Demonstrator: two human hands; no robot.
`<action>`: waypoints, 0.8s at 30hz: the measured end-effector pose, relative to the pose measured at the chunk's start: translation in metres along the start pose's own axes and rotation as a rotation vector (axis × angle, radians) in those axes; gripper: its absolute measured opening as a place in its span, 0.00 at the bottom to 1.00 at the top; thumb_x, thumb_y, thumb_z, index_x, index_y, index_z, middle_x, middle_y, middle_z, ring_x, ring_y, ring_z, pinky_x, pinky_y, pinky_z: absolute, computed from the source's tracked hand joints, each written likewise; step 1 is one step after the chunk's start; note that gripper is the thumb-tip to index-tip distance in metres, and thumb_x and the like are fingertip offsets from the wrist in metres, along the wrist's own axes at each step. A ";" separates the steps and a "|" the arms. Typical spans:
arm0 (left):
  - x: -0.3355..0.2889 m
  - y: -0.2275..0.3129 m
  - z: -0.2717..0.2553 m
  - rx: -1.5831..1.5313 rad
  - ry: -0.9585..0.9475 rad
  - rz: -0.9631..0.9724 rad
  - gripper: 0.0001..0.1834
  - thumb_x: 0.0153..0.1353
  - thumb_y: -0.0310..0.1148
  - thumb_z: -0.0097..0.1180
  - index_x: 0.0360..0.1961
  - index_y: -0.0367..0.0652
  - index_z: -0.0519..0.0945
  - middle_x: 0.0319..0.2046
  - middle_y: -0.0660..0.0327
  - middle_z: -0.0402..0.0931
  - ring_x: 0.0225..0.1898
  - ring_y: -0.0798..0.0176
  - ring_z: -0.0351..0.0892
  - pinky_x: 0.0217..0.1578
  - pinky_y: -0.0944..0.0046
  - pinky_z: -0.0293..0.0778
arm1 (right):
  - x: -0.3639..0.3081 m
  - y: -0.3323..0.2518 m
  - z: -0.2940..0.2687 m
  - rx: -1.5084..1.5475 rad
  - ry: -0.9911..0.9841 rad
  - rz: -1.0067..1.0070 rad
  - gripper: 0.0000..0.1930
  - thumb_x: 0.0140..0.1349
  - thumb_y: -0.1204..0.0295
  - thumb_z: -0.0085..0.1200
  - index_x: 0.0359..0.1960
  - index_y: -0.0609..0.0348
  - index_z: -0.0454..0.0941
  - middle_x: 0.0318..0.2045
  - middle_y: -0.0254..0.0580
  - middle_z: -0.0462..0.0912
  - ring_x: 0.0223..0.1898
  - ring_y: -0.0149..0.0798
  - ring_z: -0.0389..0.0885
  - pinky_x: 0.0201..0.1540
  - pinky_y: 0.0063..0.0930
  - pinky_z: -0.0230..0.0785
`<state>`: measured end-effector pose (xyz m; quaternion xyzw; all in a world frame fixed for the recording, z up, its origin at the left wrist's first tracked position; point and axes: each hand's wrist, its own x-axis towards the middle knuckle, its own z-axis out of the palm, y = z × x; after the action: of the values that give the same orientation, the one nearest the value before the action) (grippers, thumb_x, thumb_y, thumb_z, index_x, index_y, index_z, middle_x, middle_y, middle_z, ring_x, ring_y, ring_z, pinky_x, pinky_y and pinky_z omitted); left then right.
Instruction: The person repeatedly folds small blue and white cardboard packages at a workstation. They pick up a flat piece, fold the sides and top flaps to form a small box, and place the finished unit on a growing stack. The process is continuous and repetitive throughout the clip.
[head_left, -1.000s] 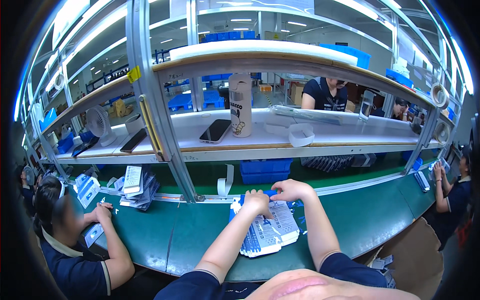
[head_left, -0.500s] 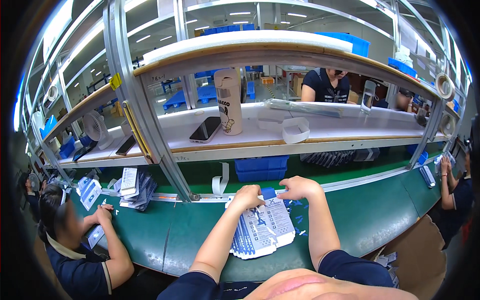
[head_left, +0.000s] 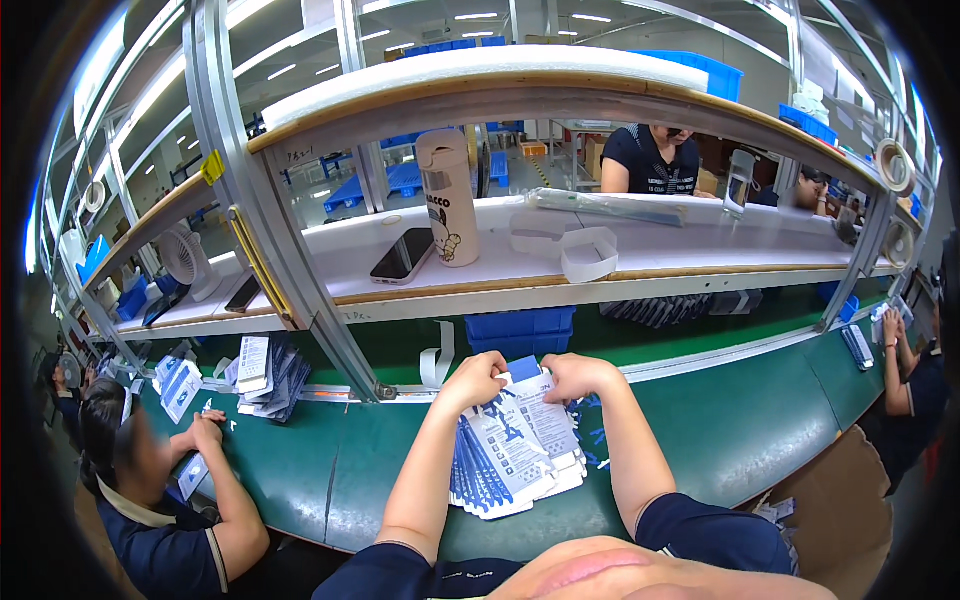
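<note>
A fanned stack of flat white-and-blue printed cartons (head_left: pixel 518 450) lies on the green bench in front of me. My left hand (head_left: pixel 474 382) pinches the upper left corner of the top carton, fingers curled in. At its upper right edge, my right hand (head_left: pixel 582 378) closes on the same carton with thumb and fingers. Between the two hands a blue flap (head_left: pixel 523 369) sticks up. Small blue and white paper scraps (head_left: pixel 592 430) lie over the cartons and beside my right wrist. My fingertips are partly hidden by the hands themselves.
Behind my hands stands a blue bin (head_left: pixel 520 331) under a shelf with a tumbler (head_left: pixel 448 205), a phone (head_left: pixel 404 256) and a white paper ring (head_left: pixel 588 255). Piled cartons (head_left: pixel 270 375) lie to the left, near a seated co-worker (head_left: pixel 165 480). A large cardboard box (head_left: pixel 835 510) is at lower right.
Both hands have drawn slightly closer together and tightened on the top carton. My right hand's spread fingers have folded onto its edge. The carton's upper part now tilts up a little.
</note>
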<state>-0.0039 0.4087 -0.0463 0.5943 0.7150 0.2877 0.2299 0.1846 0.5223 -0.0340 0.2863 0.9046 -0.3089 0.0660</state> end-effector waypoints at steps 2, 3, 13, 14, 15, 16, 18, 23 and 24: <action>-0.003 0.001 -0.005 0.023 0.007 -0.008 0.12 0.54 0.30 0.61 0.39 0.36 0.80 0.28 0.57 0.79 0.32 0.59 0.79 0.35 0.61 0.74 | -0.006 -0.004 -0.004 0.107 0.030 -0.060 0.32 0.51 0.68 0.66 0.56 0.68 0.67 0.30 0.46 0.83 0.28 0.37 0.84 0.31 0.29 0.75; -0.005 0.000 -0.006 0.037 0.010 -0.014 0.12 0.55 0.31 0.60 0.39 0.35 0.79 0.28 0.58 0.79 0.31 0.61 0.78 0.34 0.61 0.73 | -0.009 -0.007 -0.006 0.162 0.044 -0.091 0.31 0.51 0.71 0.66 0.56 0.68 0.67 0.28 0.44 0.83 0.26 0.35 0.83 0.29 0.28 0.74; -0.017 0.025 -0.019 -0.304 0.309 0.290 0.17 0.61 0.35 0.61 0.45 0.33 0.76 0.37 0.57 0.79 0.37 0.65 0.78 0.37 0.65 0.75 | -0.034 -0.026 -0.020 0.839 0.162 -0.417 0.17 0.55 0.80 0.56 0.48 0.69 0.77 0.32 0.37 0.84 0.31 0.23 0.79 0.36 0.20 0.71; -0.018 0.028 -0.022 -0.386 0.328 0.311 0.16 0.60 0.34 0.62 0.44 0.34 0.76 0.36 0.57 0.79 0.36 0.65 0.78 0.38 0.65 0.75 | -0.038 -0.030 -0.023 0.879 0.183 -0.437 0.18 0.55 0.81 0.56 0.49 0.69 0.76 0.34 0.38 0.84 0.34 0.25 0.80 0.40 0.20 0.72; -0.018 0.031 -0.024 -0.467 0.344 0.335 0.15 0.59 0.33 0.62 0.42 0.34 0.77 0.34 0.58 0.79 0.36 0.65 0.78 0.39 0.64 0.74 | -0.044 -0.035 -0.026 0.919 0.208 -0.458 0.19 0.56 0.81 0.56 0.51 0.69 0.76 0.37 0.40 0.85 0.38 0.27 0.81 0.44 0.21 0.73; -0.021 0.031 -0.025 -0.666 0.297 0.332 0.12 0.59 0.27 0.62 0.41 0.35 0.75 0.33 0.62 0.77 0.35 0.72 0.74 0.38 0.70 0.73 | -0.051 -0.043 -0.025 0.946 0.261 -0.483 0.16 0.58 0.77 0.59 0.49 0.68 0.78 0.38 0.40 0.84 0.39 0.27 0.81 0.46 0.22 0.72; -0.032 0.045 -0.030 -0.823 0.339 0.456 0.09 0.62 0.24 0.59 0.41 0.37 0.73 0.33 0.65 0.76 0.36 0.73 0.74 0.38 0.72 0.73 | -0.054 -0.051 -0.025 0.963 0.260 -0.564 0.18 0.59 0.70 0.61 0.49 0.66 0.78 0.38 0.37 0.83 0.39 0.26 0.79 0.46 0.23 0.71; -0.039 0.050 -0.030 -0.890 0.535 0.754 0.09 0.62 0.19 0.56 0.41 0.37 0.72 0.38 0.62 0.74 0.41 0.70 0.74 0.44 0.70 0.71 | -0.040 -0.042 -0.017 1.130 -0.002 -0.706 0.33 0.64 0.50 0.54 0.62 0.61 0.65 0.53 0.43 0.75 0.49 0.32 0.75 0.54 0.29 0.67; -0.039 0.050 -0.029 -0.887 0.529 0.776 0.08 0.62 0.19 0.56 0.41 0.38 0.72 0.39 0.61 0.74 0.42 0.69 0.74 0.45 0.69 0.71 | -0.050 -0.050 -0.017 1.137 -0.070 -0.646 0.39 0.64 0.44 0.50 0.67 0.60 0.58 0.57 0.45 0.71 0.50 0.35 0.73 0.55 0.31 0.66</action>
<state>0.0195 0.3725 0.0089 0.5671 0.2938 0.7549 0.1490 0.1985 0.4762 0.0205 -0.0197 0.6382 -0.7524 -0.1622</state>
